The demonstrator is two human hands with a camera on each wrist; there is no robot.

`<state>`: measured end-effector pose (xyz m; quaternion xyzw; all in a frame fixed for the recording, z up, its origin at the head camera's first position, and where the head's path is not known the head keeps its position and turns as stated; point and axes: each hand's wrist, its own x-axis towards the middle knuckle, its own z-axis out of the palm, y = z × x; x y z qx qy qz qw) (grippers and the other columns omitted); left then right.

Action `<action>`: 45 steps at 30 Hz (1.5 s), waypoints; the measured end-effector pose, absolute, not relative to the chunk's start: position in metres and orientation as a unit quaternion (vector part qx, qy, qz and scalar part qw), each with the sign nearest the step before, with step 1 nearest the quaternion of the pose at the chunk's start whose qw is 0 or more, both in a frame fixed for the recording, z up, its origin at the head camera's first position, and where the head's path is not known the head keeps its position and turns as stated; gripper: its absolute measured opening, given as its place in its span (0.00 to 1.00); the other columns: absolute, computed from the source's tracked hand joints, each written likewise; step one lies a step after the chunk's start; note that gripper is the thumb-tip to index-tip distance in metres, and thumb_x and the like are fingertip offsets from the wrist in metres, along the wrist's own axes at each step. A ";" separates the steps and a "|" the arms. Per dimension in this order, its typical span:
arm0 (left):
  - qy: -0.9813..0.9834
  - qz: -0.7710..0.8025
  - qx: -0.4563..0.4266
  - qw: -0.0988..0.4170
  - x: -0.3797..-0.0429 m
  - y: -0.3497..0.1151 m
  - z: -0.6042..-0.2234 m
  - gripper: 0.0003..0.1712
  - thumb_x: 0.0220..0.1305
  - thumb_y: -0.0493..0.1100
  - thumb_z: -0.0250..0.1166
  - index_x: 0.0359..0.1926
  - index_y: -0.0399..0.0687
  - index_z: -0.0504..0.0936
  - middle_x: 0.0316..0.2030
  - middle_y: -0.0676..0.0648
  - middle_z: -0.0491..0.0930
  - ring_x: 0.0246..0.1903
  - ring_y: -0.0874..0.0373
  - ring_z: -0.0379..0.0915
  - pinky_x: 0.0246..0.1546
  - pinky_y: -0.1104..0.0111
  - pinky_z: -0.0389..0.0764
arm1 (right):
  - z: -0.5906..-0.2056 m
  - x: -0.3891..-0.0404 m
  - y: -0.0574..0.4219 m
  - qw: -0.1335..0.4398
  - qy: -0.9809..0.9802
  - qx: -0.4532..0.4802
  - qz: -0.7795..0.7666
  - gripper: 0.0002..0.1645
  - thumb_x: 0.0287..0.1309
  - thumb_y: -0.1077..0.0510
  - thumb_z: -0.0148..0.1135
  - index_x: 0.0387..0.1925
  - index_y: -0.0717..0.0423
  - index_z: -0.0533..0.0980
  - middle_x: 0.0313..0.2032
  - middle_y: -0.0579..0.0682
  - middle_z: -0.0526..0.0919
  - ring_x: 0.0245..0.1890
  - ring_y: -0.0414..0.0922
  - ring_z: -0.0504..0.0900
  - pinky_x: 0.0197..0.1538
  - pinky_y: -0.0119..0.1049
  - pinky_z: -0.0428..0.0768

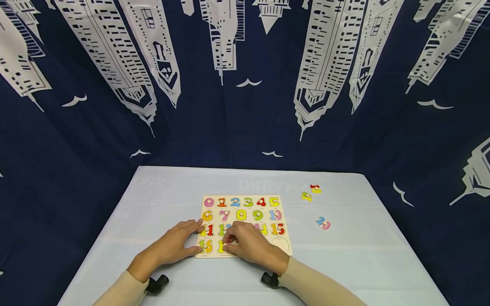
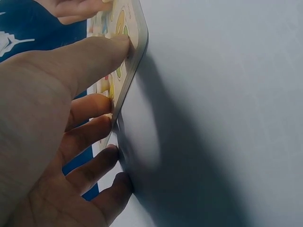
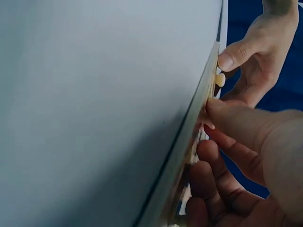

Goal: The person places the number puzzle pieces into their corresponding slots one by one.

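Note:
A wooden number puzzle board (image 1: 230, 208) lies flat on the white table, with rows of colourful knobbed number pieces in it. My left hand (image 1: 174, 241) rests at its left side. The left thumb (image 2: 102, 52) lies over the corner beside the 16 piece (image 1: 206, 246), and the fingertips touch the left edge. With thumb and index finger, my right hand (image 1: 250, 243) pinches a yellow number piece (image 1: 220, 246) in the bottom row, right of the 16. The right hand hides most of this piece and part of the row above.
To the right of the board lie loose number pieces: a red and yellow one (image 1: 315, 189), a yellow-green one (image 1: 306, 196) and a blue and pink 20 (image 1: 323, 223). A dark blue cloth printed with white buildings (image 1: 229, 127) hangs behind the white table (image 1: 356, 255).

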<state>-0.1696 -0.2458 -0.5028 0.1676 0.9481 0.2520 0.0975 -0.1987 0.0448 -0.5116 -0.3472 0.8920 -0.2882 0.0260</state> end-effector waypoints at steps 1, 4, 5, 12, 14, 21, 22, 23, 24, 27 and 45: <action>0.948 0.251 0.168 0.097 -0.170 -0.246 -0.503 0.43 0.72 0.57 0.84 0.81 0.49 0.82 0.83 0.45 0.79 0.87 0.36 0.68 0.87 0.33 0.71 | -0.511 -0.199 0.046 0.029 0.891 -0.350 -0.289 0.05 0.69 0.56 0.87 0.39 0.46 0.93 0.36 0.40 0.89 0.37 0.30 0.82 0.43 0.23 0.81; 0.949 0.250 0.170 0.095 -0.170 -0.246 -0.504 0.44 0.72 0.57 0.84 0.82 0.48 0.81 0.82 0.45 0.80 0.87 0.35 0.68 0.87 0.33 0.71 | -0.511 -0.200 0.052 0.030 0.887 -0.358 -0.289 0.05 0.69 0.54 0.87 0.42 0.46 0.94 0.38 0.40 0.91 0.39 0.31 0.84 0.45 0.24 0.83; 0.949 0.249 0.171 0.094 -0.170 -0.246 -0.505 0.44 0.72 0.57 0.84 0.82 0.47 0.81 0.82 0.45 0.80 0.87 0.35 0.68 0.87 0.33 0.71 | -0.511 -0.201 0.054 0.028 0.887 -0.358 -0.290 0.06 0.69 0.54 0.87 0.43 0.46 0.95 0.39 0.40 0.92 0.39 0.32 0.85 0.46 0.25 0.84; 0.952 0.243 0.163 0.092 -0.169 -0.245 -0.505 0.43 0.71 0.56 0.85 0.81 0.47 0.83 0.84 0.45 0.78 0.87 0.36 0.68 0.87 0.32 0.71 | -0.508 -0.211 0.079 0.017 0.895 -0.316 -0.313 0.07 0.69 0.55 0.86 0.45 0.48 0.94 0.40 0.41 0.91 0.41 0.39 0.86 0.46 0.30 0.84; 0.952 0.243 0.159 0.094 -0.168 -0.244 -0.505 0.42 0.71 0.56 0.85 0.80 0.48 0.83 0.85 0.45 0.77 0.87 0.36 0.68 0.87 0.32 0.71 | -0.506 -0.215 0.088 0.010 0.899 -0.301 -0.317 0.06 0.69 0.56 0.86 0.44 0.48 0.94 0.39 0.40 0.90 0.39 0.38 0.84 0.44 0.30 0.82; 0.952 0.244 0.161 0.090 -0.167 -0.244 -0.505 0.41 0.72 0.55 0.84 0.79 0.47 0.84 0.86 0.45 0.76 0.87 0.35 0.68 0.87 0.32 0.71 | -0.502 -0.240 0.130 -0.027 0.916 -0.242 -0.318 0.06 0.69 0.58 0.85 0.45 0.49 0.95 0.39 0.41 0.90 0.37 0.40 0.81 0.41 0.30 0.80; 0.952 0.244 0.162 0.089 -0.168 -0.244 -0.505 0.41 0.72 0.55 0.84 0.79 0.47 0.84 0.86 0.44 0.76 0.87 0.35 0.68 0.87 0.32 0.71 | -0.501 -0.245 0.137 -0.032 0.920 -0.230 -0.317 0.06 0.69 0.58 0.85 0.45 0.49 0.95 0.39 0.42 0.90 0.37 0.40 0.82 0.41 0.30 0.80; 0.952 0.242 0.164 0.087 -0.168 -0.244 -0.505 0.40 0.72 0.55 0.84 0.79 0.47 0.84 0.86 0.44 0.76 0.87 0.35 0.68 0.86 0.32 0.72 | -0.501 -0.251 0.146 -0.036 0.922 -0.220 -0.317 0.06 0.70 0.58 0.85 0.46 0.50 0.95 0.40 0.43 0.90 0.38 0.40 0.82 0.41 0.31 0.80; 0.952 0.244 0.162 0.089 -0.168 -0.244 -0.505 0.40 0.72 0.56 0.84 0.79 0.47 0.84 0.86 0.45 0.75 0.87 0.35 0.68 0.87 0.32 0.71 | -0.501 -0.256 0.154 -0.040 0.924 -0.210 -0.317 0.08 0.70 0.58 0.85 0.48 0.50 0.95 0.41 0.45 0.90 0.38 0.41 0.82 0.42 0.32 0.81; 0.952 0.243 0.162 0.090 -0.168 -0.244 -0.505 0.40 0.72 0.56 0.84 0.79 0.49 0.84 0.87 0.45 0.75 0.87 0.35 0.68 0.87 0.32 0.71 | -0.501 -0.275 0.182 -0.059 0.929 -0.188 -0.313 0.11 0.70 0.59 0.85 0.51 0.52 0.95 0.46 0.50 0.93 0.42 0.44 0.86 0.45 0.35 0.83; 0.951 0.248 0.158 0.100 -0.170 -0.245 -0.506 0.40 0.73 0.55 0.83 0.80 0.49 0.84 0.88 0.44 0.73 0.88 0.34 0.65 0.88 0.31 0.68 | -0.518 -0.356 0.314 -0.094 0.938 -0.025 -0.333 0.24 0.76 0.51 0.80 0.66 0.57 0.90 0.60 0.65 0.94 0.57 0.62 0.94 0.49 0.36 0.85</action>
